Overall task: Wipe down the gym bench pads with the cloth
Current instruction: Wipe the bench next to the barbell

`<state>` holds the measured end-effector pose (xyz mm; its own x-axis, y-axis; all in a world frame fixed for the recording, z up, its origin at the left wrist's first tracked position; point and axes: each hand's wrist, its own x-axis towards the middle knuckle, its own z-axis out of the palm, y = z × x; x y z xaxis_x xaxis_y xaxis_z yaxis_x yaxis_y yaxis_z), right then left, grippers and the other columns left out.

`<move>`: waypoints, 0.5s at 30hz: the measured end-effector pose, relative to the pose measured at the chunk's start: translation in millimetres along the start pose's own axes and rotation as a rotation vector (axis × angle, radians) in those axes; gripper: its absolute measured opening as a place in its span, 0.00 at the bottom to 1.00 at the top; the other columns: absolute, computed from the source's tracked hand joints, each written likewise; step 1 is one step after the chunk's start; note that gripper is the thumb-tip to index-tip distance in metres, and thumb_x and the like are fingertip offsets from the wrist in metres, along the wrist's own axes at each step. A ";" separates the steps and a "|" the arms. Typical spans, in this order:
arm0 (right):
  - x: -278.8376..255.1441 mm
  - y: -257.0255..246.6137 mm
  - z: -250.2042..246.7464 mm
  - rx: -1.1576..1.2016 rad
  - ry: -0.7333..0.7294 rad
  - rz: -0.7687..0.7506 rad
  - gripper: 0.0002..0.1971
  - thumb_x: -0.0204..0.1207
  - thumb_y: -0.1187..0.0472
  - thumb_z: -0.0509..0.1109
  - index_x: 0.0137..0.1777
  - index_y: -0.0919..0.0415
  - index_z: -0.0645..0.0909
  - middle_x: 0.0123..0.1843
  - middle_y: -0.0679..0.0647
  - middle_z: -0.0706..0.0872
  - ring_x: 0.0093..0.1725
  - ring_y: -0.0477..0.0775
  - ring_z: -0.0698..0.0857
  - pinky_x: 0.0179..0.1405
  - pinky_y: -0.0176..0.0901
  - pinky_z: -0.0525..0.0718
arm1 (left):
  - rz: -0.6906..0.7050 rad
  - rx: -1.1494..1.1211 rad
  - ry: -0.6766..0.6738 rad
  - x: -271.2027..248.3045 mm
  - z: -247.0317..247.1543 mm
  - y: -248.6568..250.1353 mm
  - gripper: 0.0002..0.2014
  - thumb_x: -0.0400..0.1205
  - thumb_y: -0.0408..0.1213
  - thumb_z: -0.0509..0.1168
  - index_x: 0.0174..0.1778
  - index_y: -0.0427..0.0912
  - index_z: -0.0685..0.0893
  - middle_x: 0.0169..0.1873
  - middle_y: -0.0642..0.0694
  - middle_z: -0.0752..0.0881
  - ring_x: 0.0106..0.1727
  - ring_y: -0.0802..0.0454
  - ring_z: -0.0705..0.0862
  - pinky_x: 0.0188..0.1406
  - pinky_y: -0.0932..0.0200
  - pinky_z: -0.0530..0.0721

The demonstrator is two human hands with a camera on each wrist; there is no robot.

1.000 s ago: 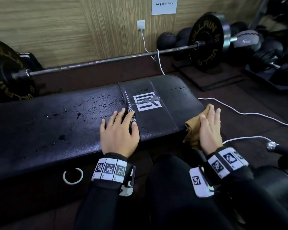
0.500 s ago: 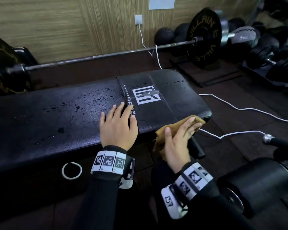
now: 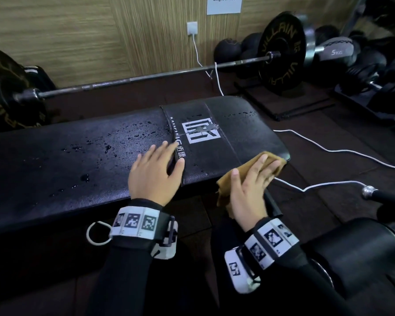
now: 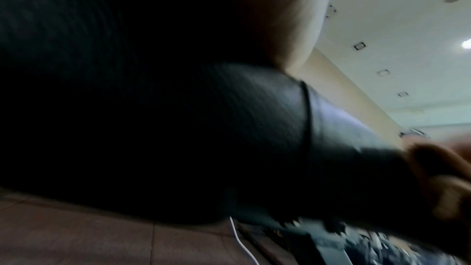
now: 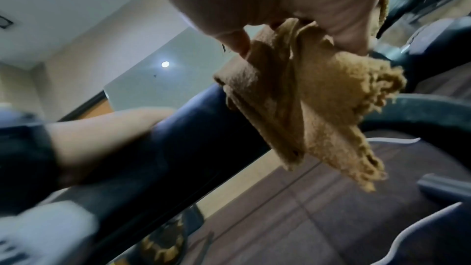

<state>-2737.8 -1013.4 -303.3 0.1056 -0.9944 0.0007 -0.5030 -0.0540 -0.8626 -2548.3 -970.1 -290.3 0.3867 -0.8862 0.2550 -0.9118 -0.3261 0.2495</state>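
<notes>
Head view | right hand [image 3: 249, 190] grasps the cloth [image 3: 275, 161], thumb pinching it in, and has swung it from beyond the bench [image 3: 55, 167] end onto the near right corner | left hand [image 3: 154, 176] lies flat and relaxed at the near edge | droplets [image 3: 132, 133] are still unwiped, so I reckon wiping's only starting

Bench pad [image 3: 78, 160] — glossy black leatherette, cloth [image 5: 318, 108] — fuzzy tan terry

The setting is a gym weight room. A loaded barbell [image 3: 146, 77] lies on the dark floor [image 3: 328, 137] along the wood-panelled wall [image 3: 55, 42], near medicine balls [image 3: 227, 51], dumbbells [image 3: 365, 74] and a 5 kg weight [image 3: 335, 50]. A padded black bench [image 3: 55, 167] occupies the foreground.
</notes>
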 end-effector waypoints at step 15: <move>113.2 4.6 -102.3 -0.391 -0.178 -0.023 0.31 0.79 0.46 0.64 0.80 0.53 0.61 0.76 0.59 0.72 0.74 0.61 0.71 0.69 0.44 0.66 | -0.162 0.066 -0.069 13.6 -10.7 -29.7 0.32 0.76 0.71 0.41 0.76 0.67 0.63 0.81 0.61 0.61 0.83 0.54 0.55 0.78 0.32 0.49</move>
<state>-2815.9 -1135.5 -255.4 0.2499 -0.9632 -0.0988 -0.7824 -0.1407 -0.6067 -2514.5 -969.0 -284.2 0.5213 -0.8399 0.1508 -0.8461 -0.4858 0.2193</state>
